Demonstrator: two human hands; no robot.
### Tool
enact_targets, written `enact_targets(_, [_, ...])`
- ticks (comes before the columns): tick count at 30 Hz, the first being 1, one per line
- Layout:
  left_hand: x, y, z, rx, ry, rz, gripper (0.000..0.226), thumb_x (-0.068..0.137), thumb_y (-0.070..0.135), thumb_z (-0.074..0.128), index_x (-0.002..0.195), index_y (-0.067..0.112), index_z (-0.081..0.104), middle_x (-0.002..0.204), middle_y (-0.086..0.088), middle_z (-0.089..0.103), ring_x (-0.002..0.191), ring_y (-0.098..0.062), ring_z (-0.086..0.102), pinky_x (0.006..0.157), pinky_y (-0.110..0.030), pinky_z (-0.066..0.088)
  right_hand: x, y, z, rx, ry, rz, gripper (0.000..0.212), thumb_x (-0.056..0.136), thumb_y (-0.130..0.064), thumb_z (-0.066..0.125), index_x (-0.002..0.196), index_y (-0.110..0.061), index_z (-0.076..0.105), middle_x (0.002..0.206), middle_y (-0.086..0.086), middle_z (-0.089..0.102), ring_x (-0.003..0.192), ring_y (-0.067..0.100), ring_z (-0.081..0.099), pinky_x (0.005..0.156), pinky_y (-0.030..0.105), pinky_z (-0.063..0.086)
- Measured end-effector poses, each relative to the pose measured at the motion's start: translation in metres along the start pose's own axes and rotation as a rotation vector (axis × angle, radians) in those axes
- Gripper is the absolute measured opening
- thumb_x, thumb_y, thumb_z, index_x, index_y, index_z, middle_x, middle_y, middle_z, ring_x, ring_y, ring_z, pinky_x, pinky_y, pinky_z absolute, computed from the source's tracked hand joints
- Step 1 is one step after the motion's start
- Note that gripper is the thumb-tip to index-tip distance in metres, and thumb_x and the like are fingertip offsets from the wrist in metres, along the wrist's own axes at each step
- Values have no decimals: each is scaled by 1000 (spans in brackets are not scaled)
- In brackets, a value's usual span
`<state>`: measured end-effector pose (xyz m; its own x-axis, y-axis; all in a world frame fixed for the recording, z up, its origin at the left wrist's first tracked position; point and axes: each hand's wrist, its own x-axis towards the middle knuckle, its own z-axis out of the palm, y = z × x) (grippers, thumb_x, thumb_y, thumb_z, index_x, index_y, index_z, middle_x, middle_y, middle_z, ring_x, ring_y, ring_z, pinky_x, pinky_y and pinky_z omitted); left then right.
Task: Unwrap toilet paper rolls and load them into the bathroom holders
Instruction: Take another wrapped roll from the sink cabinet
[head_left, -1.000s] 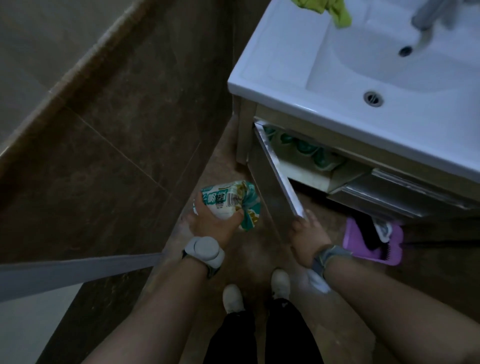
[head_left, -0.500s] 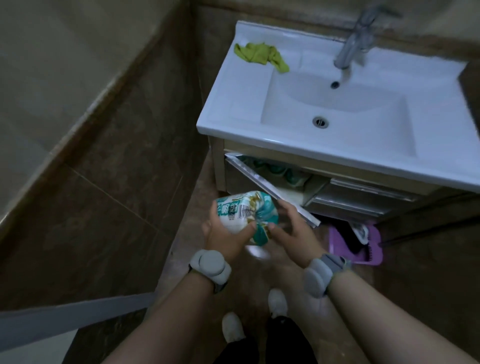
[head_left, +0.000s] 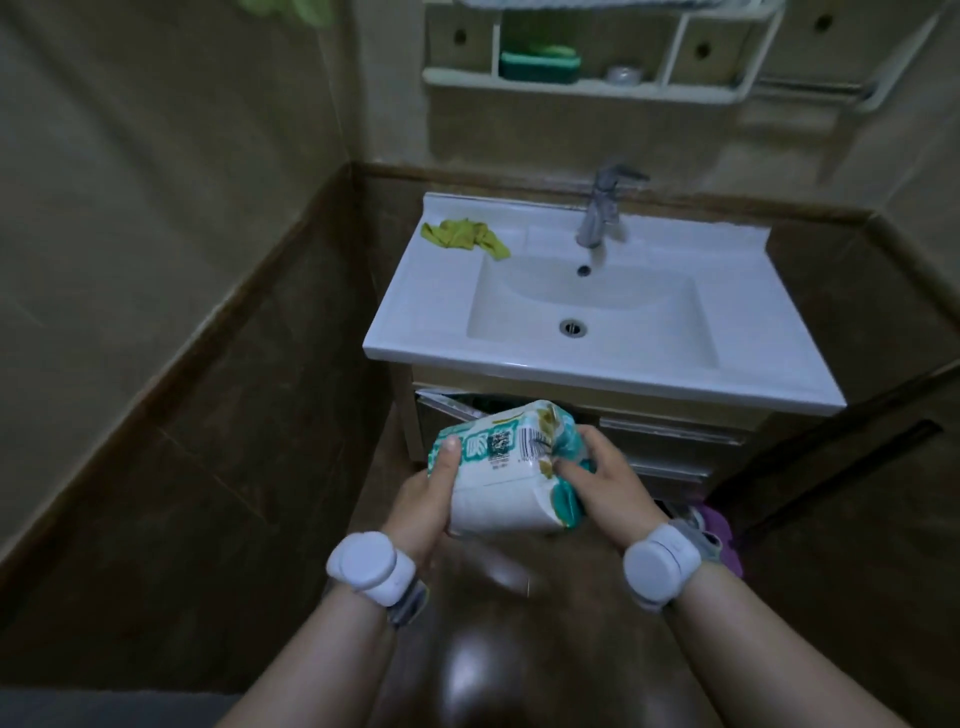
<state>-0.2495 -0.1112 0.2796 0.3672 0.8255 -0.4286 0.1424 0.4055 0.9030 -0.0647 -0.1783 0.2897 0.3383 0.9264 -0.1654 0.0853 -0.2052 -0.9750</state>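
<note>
Wrapped toilet paper roll (head_left: 501, 470) now gripped by both hands, left hand (head_left: 423, 506) + right hand (head_left: 605, 486), earlier left only

- We see from one head-worn camera, angled forward and down.
- Our hands sit close below; the sink (head_left: 395, 332) stands farther ahead, against the wall.

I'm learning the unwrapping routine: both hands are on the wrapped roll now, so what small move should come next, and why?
Probably pinch and tear the gathered wrapper end. The left hand steadies the wrapped roll, the right hand already sits at its bunched teal end, and the wrap looks unopened.
</note>
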Motion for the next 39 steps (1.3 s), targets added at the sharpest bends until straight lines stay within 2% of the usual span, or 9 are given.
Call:
enact_targets(3, [-22,13,8,-104,-11,8,87,47,87,60,99,18,73,104,-11,74,100,-27,70,97,-49,50,-19,-14,-11,-4,-62,-75,25,85,-4,59,96,-25,56,96,-1,66,87,7,62,76,22,48])
enact_targets(7, [-64,14,33,-336,-58,-29,78,62,75,54,113,17,67,109,-17,72,100,-30,69,79,-41,58,-58,-24,-38,-66,-126,-163,32,79,-2,62,101,-25,57,102,2,68,96,14,64,87,32,51])
enact_targets(12, [-111,-9,62,-364,-43,-63,47,86,54,50,101,14,70,97,-16,75,84,-26,74,63,-30,58,-101,-18,-65,-174,-216,-187,41,65,-12,64,100,-30,58,104,1,68,98,17,65,86,37,53])
enact_targets(17, [-152,-37,67,-437,117,-41,43,90,51,47,97,16,70,94,-17,75,82,-28,74,64,-34,58,-131,-11,-51,-405,-8,-268,45,59,-23,65,95,-44,48,94,-15,64,82,3,62,69,27,50])
enact_targets(20, [-170,-41,53,-463,169,-23,44,90,51,47,100,14,68,92,-18,75,78,-28,74,59,-33,58,-149,-9,-35,-429,-25,-310,40,56,-33,58,92,-46,47,88,-19,65,81,0,62,70,28,54])
enact_targets(28, [-222,-50,-32,-492,274,-25,45,87,51,51,97,11,69,90,-17,75,78,-28,72,81,-41,55,-181,-34,41,-408,-296,-343,44,66,-32,56,108,-43,51,106,-16,62,95,-3,59,82,23,52])
enact_targets(31, [-250,-58,-99,-510,332,5,43,89,49,50,96,11,69,87,-15,76,73,-26,73,69,-35,57,-202,-47,110,-504,-258,-421,40,63,-39,60,101,-40,47,104,-14,53,89,-5,53,72,12,44])
enact_targets(35, [-289,-65,-184,-515,410,30,40,91,45,49,97,11,69,82,-15,76,68,-24,73,53,-31,58,-232,-56,201,-451,-188,-459,20,67,-21,60,81,-30,49,76,-8,61,66,5,57,59,27,47])
enact_targets(39, [-336,-76,-281,-483,538,85,39,92,41,48,100,9,68,99,-21,71,85,-30,68,84,-41,53,-255,-71,299,-257,-261,-425,25,73,1,53,77,-23,60,76,5,67,71,24,63,66,43,55])
